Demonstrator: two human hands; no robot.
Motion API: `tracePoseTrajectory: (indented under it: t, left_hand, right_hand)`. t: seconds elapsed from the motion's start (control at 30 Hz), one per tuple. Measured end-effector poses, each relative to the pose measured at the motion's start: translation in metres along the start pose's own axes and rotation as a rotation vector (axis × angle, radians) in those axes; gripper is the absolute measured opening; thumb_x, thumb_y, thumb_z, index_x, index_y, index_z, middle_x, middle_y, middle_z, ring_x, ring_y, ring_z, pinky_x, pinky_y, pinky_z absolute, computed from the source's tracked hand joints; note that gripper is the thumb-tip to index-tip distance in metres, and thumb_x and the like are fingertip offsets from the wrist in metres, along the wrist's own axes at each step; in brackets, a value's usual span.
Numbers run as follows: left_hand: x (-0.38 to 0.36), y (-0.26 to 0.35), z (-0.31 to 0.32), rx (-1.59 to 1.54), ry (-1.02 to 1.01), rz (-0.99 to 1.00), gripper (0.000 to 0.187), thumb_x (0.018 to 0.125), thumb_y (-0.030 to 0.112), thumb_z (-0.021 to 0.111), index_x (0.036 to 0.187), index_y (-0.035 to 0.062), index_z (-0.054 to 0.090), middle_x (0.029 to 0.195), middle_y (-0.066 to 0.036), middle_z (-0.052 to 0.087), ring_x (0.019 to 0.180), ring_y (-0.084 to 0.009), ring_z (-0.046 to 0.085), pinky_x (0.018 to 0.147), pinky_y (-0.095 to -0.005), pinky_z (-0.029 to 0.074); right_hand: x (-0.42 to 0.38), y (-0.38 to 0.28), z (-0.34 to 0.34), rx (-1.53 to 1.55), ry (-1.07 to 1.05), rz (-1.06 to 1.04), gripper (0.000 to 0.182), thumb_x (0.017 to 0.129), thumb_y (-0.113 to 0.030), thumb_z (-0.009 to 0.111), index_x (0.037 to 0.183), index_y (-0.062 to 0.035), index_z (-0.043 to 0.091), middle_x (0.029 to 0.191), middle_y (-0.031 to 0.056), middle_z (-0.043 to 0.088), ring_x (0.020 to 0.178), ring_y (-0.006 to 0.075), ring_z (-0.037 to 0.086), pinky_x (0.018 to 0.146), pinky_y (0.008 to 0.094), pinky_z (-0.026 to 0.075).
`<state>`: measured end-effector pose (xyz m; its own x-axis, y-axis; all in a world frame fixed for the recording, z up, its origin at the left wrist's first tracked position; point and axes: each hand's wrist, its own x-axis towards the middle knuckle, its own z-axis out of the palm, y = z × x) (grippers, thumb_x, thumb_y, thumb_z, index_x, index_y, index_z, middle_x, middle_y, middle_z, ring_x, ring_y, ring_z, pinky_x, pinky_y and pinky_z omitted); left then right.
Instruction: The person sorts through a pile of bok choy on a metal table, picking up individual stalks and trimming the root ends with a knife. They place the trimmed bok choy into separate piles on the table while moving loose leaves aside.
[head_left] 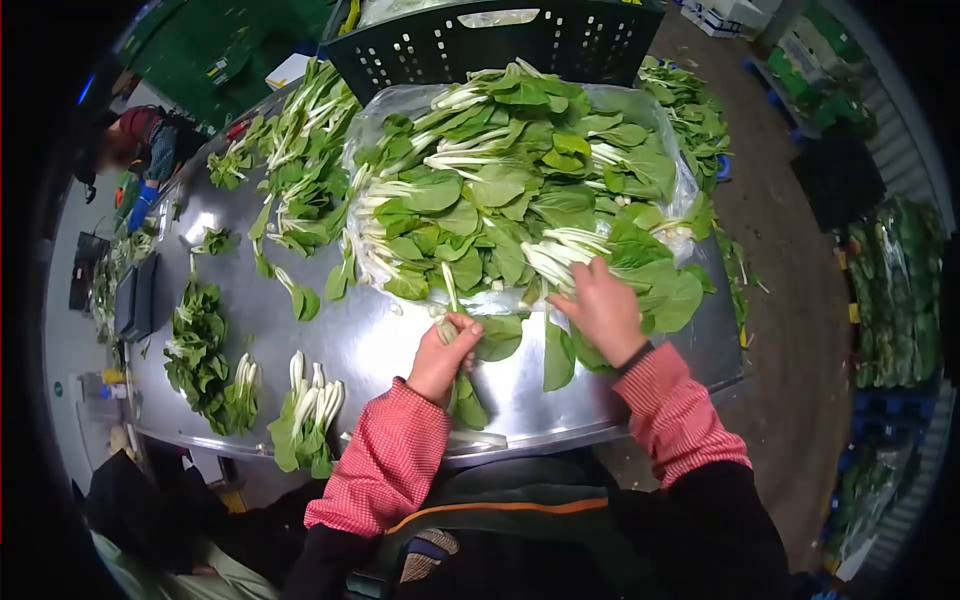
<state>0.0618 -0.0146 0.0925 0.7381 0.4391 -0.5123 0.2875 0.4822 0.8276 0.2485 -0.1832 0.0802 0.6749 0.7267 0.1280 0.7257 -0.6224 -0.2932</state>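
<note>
My left hand [443,358] is closed around a few pak choi stalks [447,330] near the table's front edge. Leaves hang below the fist, and one pale stalk sticks up above it. My right hand [605,315] is at the right front of a big heap of pak choi [500,185], touching a bunch with white stalks [565,255]. Its thumb and fingertips are partly apart; slight blur and leaves hide whether they grip a stalk. The heap lies on a clear plastic sheet [365,125]. A loose leaf [558,355] hangs just left of my right hand.
Small pak choi bunches [308,410] lie on the metal table [375,345] at left. Behind the heap stands a black perforated crate [490,50]. Another person [150,145] in blue gloves is at far left. Bagged greens [895,290] are stacked along the right wall.
</note>
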Motion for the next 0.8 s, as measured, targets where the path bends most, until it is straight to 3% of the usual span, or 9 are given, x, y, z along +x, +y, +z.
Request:
tracePoseTrajectory:
  t: [0.13,0.23,0.33,0.37,0.47,0.5,0.63,0.73,0.8]
  left_hand:
    - [-0.005,-0.002,0.003,0.007,0.023,-0.007,0.014,0.090,0.015,0.065,0.095,0.0061,0.056,0.067,0.002,0.052,0.055,-0.0083,0.048,0.053,-0.0221,0.040]
    - [-0.003,-0.002,0.003,0.043,0.001,0.021,0.023,0.091,0.018,0.062,0.108,0.0031,0.056,0.077,-0.001,0.059,0.061,-0.0081,0.051,0.057,-0.0212,0.043]
    - [0.004,0.003,0.013,0.106,-0.027,0.092,0.033,0.093,0.019,0.060,0.119,-0.0003,0.054,0.090,-0.004,0.064,0.068,-0.0071,0.053,0.061,-0.0207,0.045]
    - [0.006,0.006,0.019,0.107,-0.040,0.104,0.033,0.093,0.019,0.059,0.119,-0.0006,0.054,0.091,-0.004,0.065,0.069,-0.0070,0.053,0.062,-0.0206,0.045]
    - [0.009,0.007,0.028,0.094,-0.039,0.086,0.032,0.093,0.021,0.060,0.117,0.0005,0.056,0.088,-0.003,0.064,0.070,-0.0065,0.054,0.060,-0.0205,0.044]
    - [0.012,0.001,0.025,0.081,-0.023,0.062,0.031,0.093,0.022,0.060,0.116,0.0009,0.057,0.086,-0.002,0.064,0.070,-0.0065,0.054,0.060,-0.0204,0.044]
    - [0.016,-0.018,0.018,0.054,0.037,0.017,0.029,0.093,0.023,0.062,0.112,0.0022,0.059,0.081,-0.001,0.063,0.069,-0.0068,0.053,0.058,-0.0203,0.043]
    - [0.013,-0.017,0.016,0.053,0.025,-0.001,0.029,0.093,0.024,0.062,0.112,0.0025,0.059,0.081,-0.001,0.062,0.068,-0.0069,0.053,0.058,-0.0206,0.043]
    - [0.013,-0.015,0.012,0.055,0.038,0.014,0.030,0.092,0.024,0.062,0.113,0.0025,0.059,0.081,0.000,0.062,0.068,-0.0068,0.053,0.058,-0.0208,0.043]
  right_hand:
    - [0.014,0.005,0.034,-0.103,0.048,-0.056,0.027,0.076,-0.022,0.072,0.095,-0.0042,0.064,0.083,0.0114,0.062,0.074,0.0326,0.064,0.059,0.0399,0.050]
    - [0.010,0.004,0.015,0.240,0.076,0.017,0.024,0.077,-0.023,0.069,0.090,-0.0033,0.065,0.075,0.0095,0.064,0.071,0.0273,0.064,0.058,0.0385,0.050]
    - [0.006,0.000,-0.003,0.862,-0.132,0.192,0.024,0.078,-0.025,0.070,0.086,-0.0025,0.066,0.073,0.0106,0.065,0.072,0.0287,0.065,0.061,0.0379,0.050]
    - [0.004,0.002,-0.001,0.927,-0.209,0.203,0.034,0.077,-0.032,0.073,0.095,-0.0031,0.066,0.081,0.0113,0.066,0.070,0.0293,0.065,0.063,0.0374,0.051]
    - [-0.002,-0.007,0.000,0.309,0.190,-0.089,0.046,0.075,-0.039,0.074,0.103,-0.0040,0.063,0.085,0.0109,0.063,0.065,0.0287,0.064,0.059,0.0381,0.051]
    - [-0.004,-0.013,-0.005,0.152,0.156,-0.078,0.055,0.073,-0.046,0.075,0.104,-0.0039,0.059,0.085,0.0126,0.060,0.063,0.0270,0.064,0.056,0.0378,0.051]
    - [-0.007,-0.029,0.021,-0.012,-0.006,-0.085,0.044,0.073,-0.040,0.075,0.091,-0.0048,0.056,0.080,0.0142,0.056,0.064,0.0300,0.062,0.051,0.0384,0.049]
    - [-0.009,-0.027,0.056,0.003,0.030,0.003,0.036,0.074,-0.033,0.074,0.090,-0.0057,0.055,0.080,0.0137,0.057,0.064,0.0312,0.062,0.053,0.0401,0.050]
    - [-0.008,-0.016,0.060,0.223,0.017,0.066,0.033,0.074,-0.022,0.069,0.100,-0.0048,0.058,0.081,0.0155,0.060,0.065,0.0334,0.062,0.059,0.0423,0.050]
